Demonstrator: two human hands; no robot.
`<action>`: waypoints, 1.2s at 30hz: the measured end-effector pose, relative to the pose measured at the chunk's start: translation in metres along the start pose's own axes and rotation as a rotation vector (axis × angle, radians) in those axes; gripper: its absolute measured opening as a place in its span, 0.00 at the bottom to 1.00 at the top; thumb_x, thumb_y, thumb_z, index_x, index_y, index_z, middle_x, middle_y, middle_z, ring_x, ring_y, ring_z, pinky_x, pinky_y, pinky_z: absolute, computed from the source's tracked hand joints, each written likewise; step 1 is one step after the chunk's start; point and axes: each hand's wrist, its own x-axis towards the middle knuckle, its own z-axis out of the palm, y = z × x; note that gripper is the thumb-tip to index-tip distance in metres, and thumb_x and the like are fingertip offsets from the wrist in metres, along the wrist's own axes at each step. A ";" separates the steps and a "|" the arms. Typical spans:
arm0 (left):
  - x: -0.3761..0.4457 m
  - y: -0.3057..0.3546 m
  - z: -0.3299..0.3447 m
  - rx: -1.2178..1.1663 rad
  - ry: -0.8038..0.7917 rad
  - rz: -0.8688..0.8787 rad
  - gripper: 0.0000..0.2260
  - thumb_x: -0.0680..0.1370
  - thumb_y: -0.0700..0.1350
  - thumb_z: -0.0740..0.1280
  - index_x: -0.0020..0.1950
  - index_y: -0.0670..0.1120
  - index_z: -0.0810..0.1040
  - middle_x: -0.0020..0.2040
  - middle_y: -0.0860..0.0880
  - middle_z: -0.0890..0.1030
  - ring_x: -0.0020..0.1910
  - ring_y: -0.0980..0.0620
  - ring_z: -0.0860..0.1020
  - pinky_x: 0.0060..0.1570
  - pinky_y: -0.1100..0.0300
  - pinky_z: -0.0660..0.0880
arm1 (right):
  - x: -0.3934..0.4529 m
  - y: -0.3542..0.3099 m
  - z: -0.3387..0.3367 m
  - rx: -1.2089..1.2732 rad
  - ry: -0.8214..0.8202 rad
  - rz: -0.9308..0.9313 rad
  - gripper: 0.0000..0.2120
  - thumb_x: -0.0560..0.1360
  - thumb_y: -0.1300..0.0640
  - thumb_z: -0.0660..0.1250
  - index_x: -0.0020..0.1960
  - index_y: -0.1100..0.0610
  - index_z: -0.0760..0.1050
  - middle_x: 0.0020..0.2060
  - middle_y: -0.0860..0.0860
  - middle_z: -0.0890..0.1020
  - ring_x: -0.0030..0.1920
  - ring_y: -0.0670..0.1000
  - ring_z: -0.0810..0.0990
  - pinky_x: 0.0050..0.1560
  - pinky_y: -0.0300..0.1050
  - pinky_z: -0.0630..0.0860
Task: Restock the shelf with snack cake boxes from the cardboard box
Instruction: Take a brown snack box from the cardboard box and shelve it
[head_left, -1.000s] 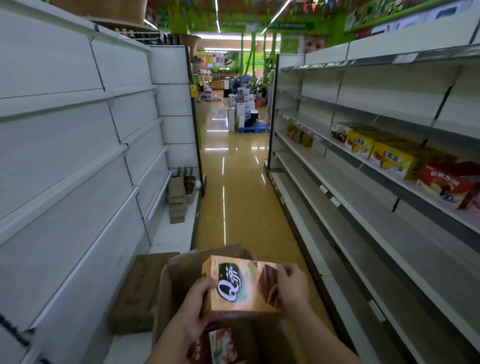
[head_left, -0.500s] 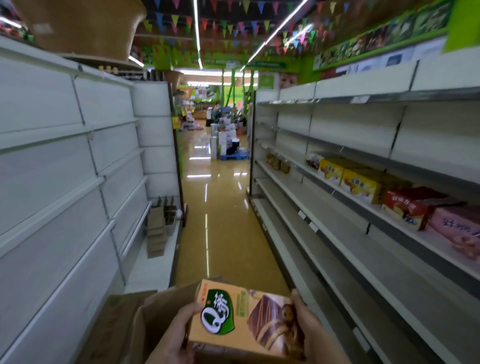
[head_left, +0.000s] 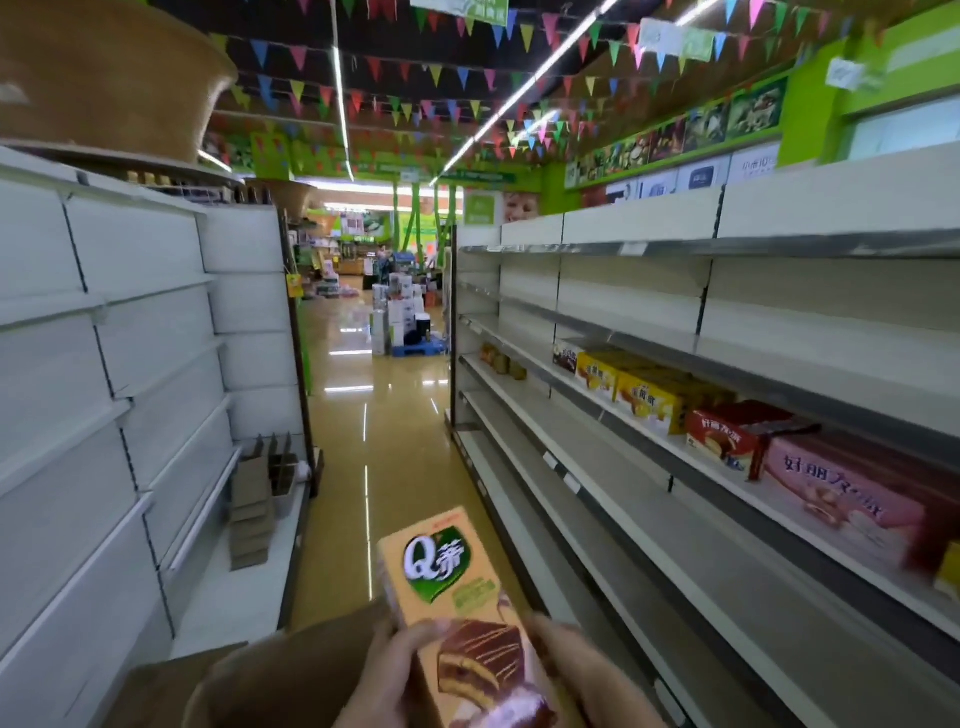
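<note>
Nearest: one orange snack cake box (head_left: 457, 613), gripped at its long sides, left hand (head_left: 387, 675) fingers curled on one edge, right hand (head_left: 576, 670) on the other. Judged light, stiff card, crushable; hold by edges. Below fingers: cardboard box (head_left: 291, 675). Beyond, rightward: shelf (head_left: 649, 441), yellow boxes (head_left: 644, 400), red box (head_left: 727, 439).

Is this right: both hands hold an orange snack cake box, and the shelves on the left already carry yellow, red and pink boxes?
Wrong side. The head view shows the yellow boxes, red box and pink box on the right-hand shelves. The left hand and right hand do hold the orange snack cake box.
</note>
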 end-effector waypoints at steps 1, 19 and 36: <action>-0.014 0.001 0.008 0.052 -0.043 -0.043 0.18 0.68 0.34 0.72 0.58 0.40 0.78 0.48 0.36 0.84 0.49 0.36 0.82 0.48 0.49 0.77 | -0.008 -0.001 -0.003 -0.013 -0.056 0.013 0.30 0.73 0.32 0.61 0.60 0.53 0.79 0.59 0.55 0.81 0.61 0.55 0.78 0.66 0.52 0.70; -0.048 -0.071 0.090 0.925 -0.317 0.464 0.25 0.69 0.40 0.73 0.58 0.60 0.67 0.60 0.52 0.75 0.56 0.52 0.74 0.60 0.53 0.73 | -0.091 0.089 -0.042 0.674 0.446 -0.056 0.38 0.75 0.33 0.56 0.62 0.67 0.74 0.41 0.61 0.79 0.39 0.58 0.78 0.32 0.43 0.78; -0.129 -0.124 0.156 0.839 -0.479 -0.090 0.34 0.74 0.65 0.63 0.72 0.44 0.65 0.62 0.43 0.77 0.53 0.46 0.78 0.48 0.54 0.74 | -0.285 0.205 -0.099 0.895 0.663 -0.117 0.23 0.66 0.58 0.71 0.59 0.64 0.73 0.45 0.63 0.84 0.38 0.60 0.84 0.43 0.55 0.81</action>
